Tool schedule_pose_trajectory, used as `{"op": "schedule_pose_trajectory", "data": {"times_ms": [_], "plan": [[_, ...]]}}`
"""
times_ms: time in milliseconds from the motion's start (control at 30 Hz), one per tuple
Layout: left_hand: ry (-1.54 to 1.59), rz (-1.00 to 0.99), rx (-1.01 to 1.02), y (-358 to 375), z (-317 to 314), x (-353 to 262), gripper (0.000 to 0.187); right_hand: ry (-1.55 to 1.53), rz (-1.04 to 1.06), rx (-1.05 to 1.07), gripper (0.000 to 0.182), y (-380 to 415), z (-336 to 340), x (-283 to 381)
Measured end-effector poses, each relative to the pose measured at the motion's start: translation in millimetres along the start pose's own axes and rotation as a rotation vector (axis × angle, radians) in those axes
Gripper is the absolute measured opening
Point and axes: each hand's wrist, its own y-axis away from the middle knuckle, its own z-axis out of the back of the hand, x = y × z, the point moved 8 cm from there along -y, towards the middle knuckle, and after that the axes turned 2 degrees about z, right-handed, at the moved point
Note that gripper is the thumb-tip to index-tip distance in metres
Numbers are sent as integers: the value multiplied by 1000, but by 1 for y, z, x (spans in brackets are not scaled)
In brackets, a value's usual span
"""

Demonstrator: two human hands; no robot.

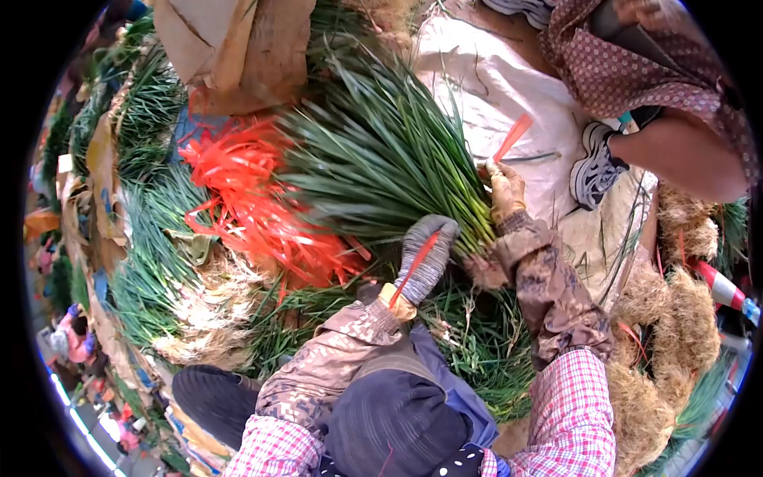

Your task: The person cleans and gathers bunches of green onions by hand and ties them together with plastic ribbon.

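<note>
A thick bunch of long-leaved greens [397, 151], like chives or green onions, lies slantwise before me, with pale stalks and roots at the lower right. My left hand [429, 246], in a grey knitted glove, is closed against the stalks above the roots. A red plastic strip [415, 269] crosses the back of this hand and wrist. On the other side of the bunch, my right hand [506, 189], in a yellowish glove, pinches another stretch of red strip [513, 137] whose end sticks up. Whether both stretches join behind the stalks is hidden.
A heap of red plastic strips [246, 199] lies left of the bunch. More greens [143, 262] with roots are piled farther left. A white sheet [509, 79] spreads beyond my right hand. Another person's leg and shoe [598, 165] are at right, near rooty bundles [668, 318].
</note>
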Motion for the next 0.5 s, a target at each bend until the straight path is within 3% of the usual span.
{"op": "schedule_pose_trajectory", "data": {"times_ms": [33, 100, 167, 200, 300, 433, 500], "plan": [[16, -47, -27, 7, 12, -8, 10, -167, 20, 1, 12, 5, -2, -19], [-135, -210, -116, 15, 34, -21, 7, -59, 13, -153, 15, 15, -5, -47], [-715, -501, -120, 22, 41, -46, 7, -32, 9, -240, 17, 26, -22, -67], [-834, -394, -73, 18, 46, -39, 9, -26, 9, -265, 18, 30, -29, -77], [-1191, -342, 6, 33, 45, -38, 11, -34, 93, -251, 16, 37, -26, -93], [-1288, -401, -25, 74, 54, -46, 15, -133, -44, -75, 14, 65, -16, -63], [-1318, -320, -52, 88, 75, -32, 18, -190, -149, -16, 17, 83, -8, -44]]}}
